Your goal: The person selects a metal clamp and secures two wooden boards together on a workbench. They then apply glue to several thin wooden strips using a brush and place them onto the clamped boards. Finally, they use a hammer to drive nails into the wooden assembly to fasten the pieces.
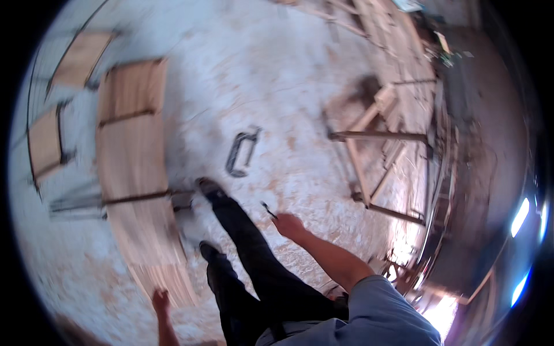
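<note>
Lower centre, the right hand (290, 226) grips a slim dark tool (268, 209), too blurred to identify; lower left, the left hand (161, 300), grip unclear, overlaps a wooden panel (171, 278).

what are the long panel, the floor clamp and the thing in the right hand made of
Long panel: likely wood, matte, given its tan colour and lengthwise grain. Floor clamp: probably metal, dull, judging by its dark C-shaped frame. Thing in the right hand: slim, dark, too blurred to tell material or finish.

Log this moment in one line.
left hand: by wooden panel, contact unclear | right hand: holds slim dark object | floor: dark C-shaped clamp
</note>
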Action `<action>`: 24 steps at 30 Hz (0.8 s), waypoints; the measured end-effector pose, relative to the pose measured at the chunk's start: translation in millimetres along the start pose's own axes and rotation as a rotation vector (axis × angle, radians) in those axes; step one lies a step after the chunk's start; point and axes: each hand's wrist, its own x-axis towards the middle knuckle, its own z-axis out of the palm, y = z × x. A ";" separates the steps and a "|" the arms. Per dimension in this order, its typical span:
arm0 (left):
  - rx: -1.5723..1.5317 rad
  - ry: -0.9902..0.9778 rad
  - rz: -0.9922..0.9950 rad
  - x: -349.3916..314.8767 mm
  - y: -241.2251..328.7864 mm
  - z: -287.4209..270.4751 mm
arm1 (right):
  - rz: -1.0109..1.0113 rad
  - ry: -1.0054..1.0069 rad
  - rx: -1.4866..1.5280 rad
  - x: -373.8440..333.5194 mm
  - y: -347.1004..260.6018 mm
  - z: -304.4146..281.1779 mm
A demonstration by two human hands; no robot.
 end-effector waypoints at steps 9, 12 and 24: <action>0.210 0.095 0.908 -86.1 29.2 -78.5 | 0.465 -0.102 0.252 -368.3 310.1 191.2; 0.528 0.207 1.014 -73.9 74.5 -152.3 | 0.692 -0.038 1.006 -423.5 307.4 264.6; -0.248 -0.134 0.416 -258.3 417.3 -72.0 | 0.909 -0.010 1.585 -505.9 333.0 288.5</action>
